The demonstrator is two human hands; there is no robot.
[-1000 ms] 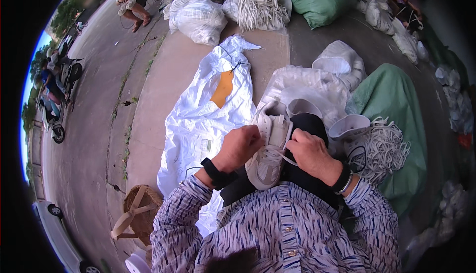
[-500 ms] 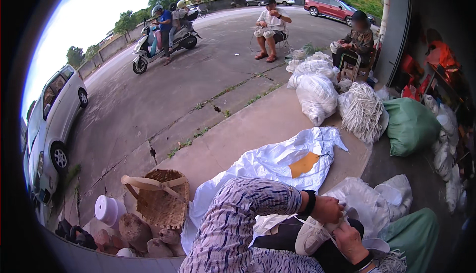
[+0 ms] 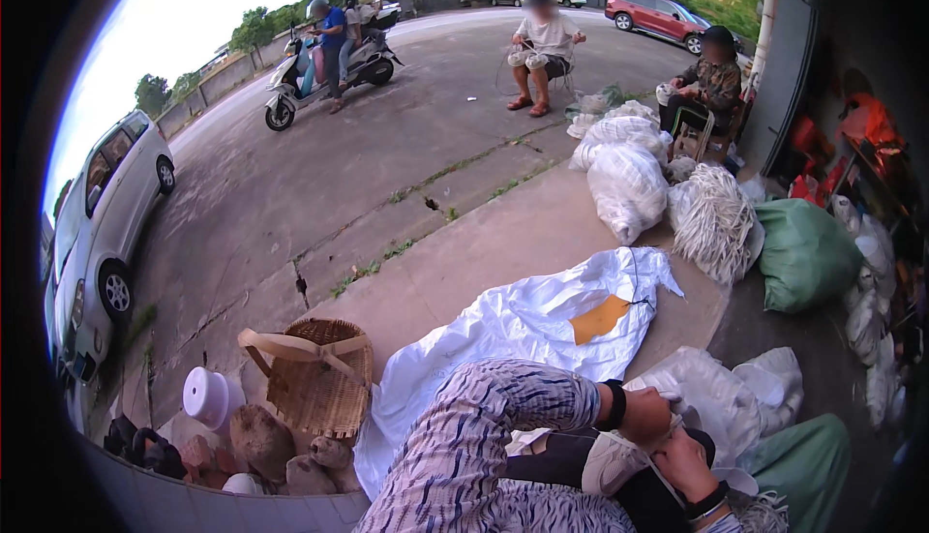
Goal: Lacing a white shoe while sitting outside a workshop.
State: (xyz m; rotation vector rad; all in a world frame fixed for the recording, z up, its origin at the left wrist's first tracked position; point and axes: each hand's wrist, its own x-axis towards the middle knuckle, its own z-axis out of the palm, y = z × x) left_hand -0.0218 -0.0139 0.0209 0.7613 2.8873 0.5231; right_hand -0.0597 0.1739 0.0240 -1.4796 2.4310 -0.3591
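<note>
A light beige lace-up shoe (image 3: 608, 462) rests on the dark cloth over my lap, its toe pointing left. My left hand (image 3: 645, 419) is closed at the upper part of the shoe, with a bit of white lace by its fingertips. Just below and to the right, my right hand (image 3: 685, 463) pinches the white shoelace (image 3: 664, 476), which trails down beside the shoe. Both fists nearly touch and cover the eyelets. Dark bands circle my wrists. A pale shoe part (image 3: 737, 482) lies beyond my right wrist.
A white woven sack (image 3: 503, 315) spreads on the ground before me. Left of it stand a wicker basket (image 3: 319, 378), a white spool (image 3: 213, 397) and stones (image 3: 261, 441). White bags (image 3: 626, 194), a lace bundle (image 3: 716, 223) and a green sack (image 3: 805, 254) line the right. Two people sit farther off.
My hands have drawn closer together over the shoe, and the shoe has tipped slightly. The seated person in white has spread their hands apart. The view has shifted a little.
</note>
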